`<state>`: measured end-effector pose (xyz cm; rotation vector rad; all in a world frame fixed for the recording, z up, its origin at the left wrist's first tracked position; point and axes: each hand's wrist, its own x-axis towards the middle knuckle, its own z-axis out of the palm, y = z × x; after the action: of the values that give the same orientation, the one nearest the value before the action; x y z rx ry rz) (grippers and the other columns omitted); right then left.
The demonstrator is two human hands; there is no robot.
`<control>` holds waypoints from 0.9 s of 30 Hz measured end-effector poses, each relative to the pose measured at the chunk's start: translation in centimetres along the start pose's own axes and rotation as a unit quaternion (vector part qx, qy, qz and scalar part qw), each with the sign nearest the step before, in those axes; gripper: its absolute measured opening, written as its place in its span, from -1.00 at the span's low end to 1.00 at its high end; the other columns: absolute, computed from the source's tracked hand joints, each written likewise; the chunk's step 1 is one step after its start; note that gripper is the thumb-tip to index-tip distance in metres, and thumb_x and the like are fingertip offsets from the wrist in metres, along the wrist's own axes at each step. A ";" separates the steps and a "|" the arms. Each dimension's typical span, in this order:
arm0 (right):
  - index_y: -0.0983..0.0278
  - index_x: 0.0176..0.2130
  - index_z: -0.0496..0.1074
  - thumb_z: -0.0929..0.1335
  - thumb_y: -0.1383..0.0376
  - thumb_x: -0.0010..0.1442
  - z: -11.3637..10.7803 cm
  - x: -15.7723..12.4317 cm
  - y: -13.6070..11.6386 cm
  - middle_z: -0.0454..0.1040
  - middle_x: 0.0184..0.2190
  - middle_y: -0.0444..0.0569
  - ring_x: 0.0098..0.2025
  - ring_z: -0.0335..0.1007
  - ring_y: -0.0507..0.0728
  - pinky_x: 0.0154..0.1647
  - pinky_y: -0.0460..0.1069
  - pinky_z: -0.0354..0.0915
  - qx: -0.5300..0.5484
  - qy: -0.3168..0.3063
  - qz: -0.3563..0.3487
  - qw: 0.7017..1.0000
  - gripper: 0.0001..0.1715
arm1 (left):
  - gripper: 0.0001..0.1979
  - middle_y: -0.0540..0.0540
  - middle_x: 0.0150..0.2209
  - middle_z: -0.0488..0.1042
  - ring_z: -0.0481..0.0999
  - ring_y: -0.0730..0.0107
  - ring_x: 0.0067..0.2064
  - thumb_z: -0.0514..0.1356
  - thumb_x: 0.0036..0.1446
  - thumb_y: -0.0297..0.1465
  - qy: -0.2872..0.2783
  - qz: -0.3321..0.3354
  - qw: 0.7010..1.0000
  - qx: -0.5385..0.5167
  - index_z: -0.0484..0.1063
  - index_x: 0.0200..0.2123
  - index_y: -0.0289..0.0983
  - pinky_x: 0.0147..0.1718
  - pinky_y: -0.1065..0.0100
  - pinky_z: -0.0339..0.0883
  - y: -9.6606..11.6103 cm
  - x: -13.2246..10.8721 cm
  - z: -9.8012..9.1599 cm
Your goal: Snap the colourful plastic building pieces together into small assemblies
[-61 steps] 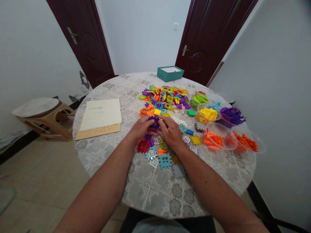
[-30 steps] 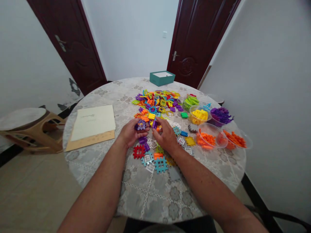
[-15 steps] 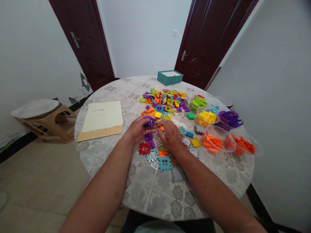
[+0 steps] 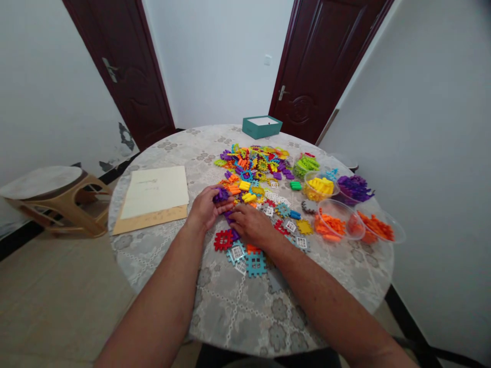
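Observation:
My left hand (image 4: 204, 207) is closed around purple plastic building blocks (image 4: 221, 194), held between thumb and fingers above the pile's left side. Just to its right, my right hand (image 4: 251, 224) reaches down with bent fingers onto purple blocks (image 4: 235, 234) lying on the table; its fingertips touch them, and whether they grip one is partly hidden. Close by lie a red notched square block (image 4: 223, 240), a light blue square block (image 4: 255, 264) and white window-shaped pieces (image 4: 238, 252). Yellow blocks (image 4: 248, 197) lie beyond the hands.
A mixed heap of coloured blocks (image 4: 257, 158) lies farther back on the round table (image 4: 238, 317). Clear tubs hold yellow blocks (image 4: 320, 187), purple blocks (image 4: 355, 188) and orange blocks (image 4: 330, 226). A teal box (image 4: 261, 130), papers (image 4: 157, 191) and a stool (image 4: 57, 197) stand around.
My right hand has moved from beside the left hand's fingers down and left onto the purple blocks on the table. My left hand keeps hold of its purple blocks. The view has shifted slightly.

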<state>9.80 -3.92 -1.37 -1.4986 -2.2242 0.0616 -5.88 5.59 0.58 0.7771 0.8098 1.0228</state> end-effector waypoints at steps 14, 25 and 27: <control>0.27 0.03 0.44 0.29 0.24 0.45 -0.8 0.0 -0.2 0.53 -0.05 0.12 -0.03 0.43 0.23 -0.04 0.08 0.42 -0.130 -0.068 0.039 0.988 -0.76 | -0.74 -0.22 -0.28 0.63 0.71 0.09 -0.27 0.18 0.12 -0.49 -0.004 0.004 1.000 0.013 0.46 -0.09 -0.33 -0.33 0.12 0.64 -0.2 0.8 -0.3; 0.28 0.00 0.44 0.29 0.23 0.42 -1.0 -0.2 -0.2 0.53 -0.06 0.11 -0.01 0.42 0.26 -0.02 0.12 0.42 -0.138 -0.061 0.007 0.988 -0.77 | -0.79 -0.18 -0.32 0.63 0.71 0.14 -0.31 0.14 0.13 -0.49 0.008 -0.014 0.999 0.039 0.46 -0.14 -0.32 -0.35 0.20 0.63 0.4 0.5 0.3; 0.28 -0.01 0.45 0.30 0.24 0.41 -0.9 -0.2 0.0 0.54 -0.08 0.10 -0.03 0.42 0.25 -0.04 0.12 0.42 -0.145 -0.058 0.006 0.988 -0.77 | -0.79 -0.19 -0.33 0.63 0.71 0.14 -0.31 0.15 0.13 -0.49 0.007 -0.016 0.999 0.039 0.46 -0.15 -0.33 -0.35 0.20 0.63 0.4 0.6 0.3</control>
<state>10.15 -4.28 -0.66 -1.6974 -2.3980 -0.1839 -5.61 6.17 0.93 0.8223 0.8751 0.9743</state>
